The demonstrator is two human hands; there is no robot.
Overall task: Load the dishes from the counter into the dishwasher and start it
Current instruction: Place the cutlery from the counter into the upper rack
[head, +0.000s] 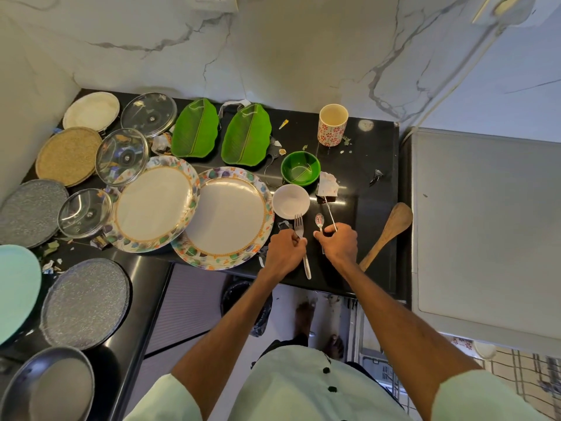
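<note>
My left hand (283, 252) grips a steel fork (303, 247) over the black counter (364, 238), tines pointing away. My right hand (338, 244) holds a small spoon (319, 221) and a thin metal utensil (331, 215) together. Just beyond lie a small white bowl (290, 201) and a green bowl (300, 168). Two floral plates (153, 203) (226, 218) sit left of my hands. A patterned cup (332, 125) stands at the back. A wooden spatula (387, 233) lies to the right.
Two green leaf-shaped dishes (195, 129) (246, 135), glass lids (148, 113), a woven mat (68, 156) and grey plates (86, 302) crowd the left counter. Scraps litter the surface. A grey appliance top (485, 223) is at right; a wire rack (522, 378) shows below.
</note>
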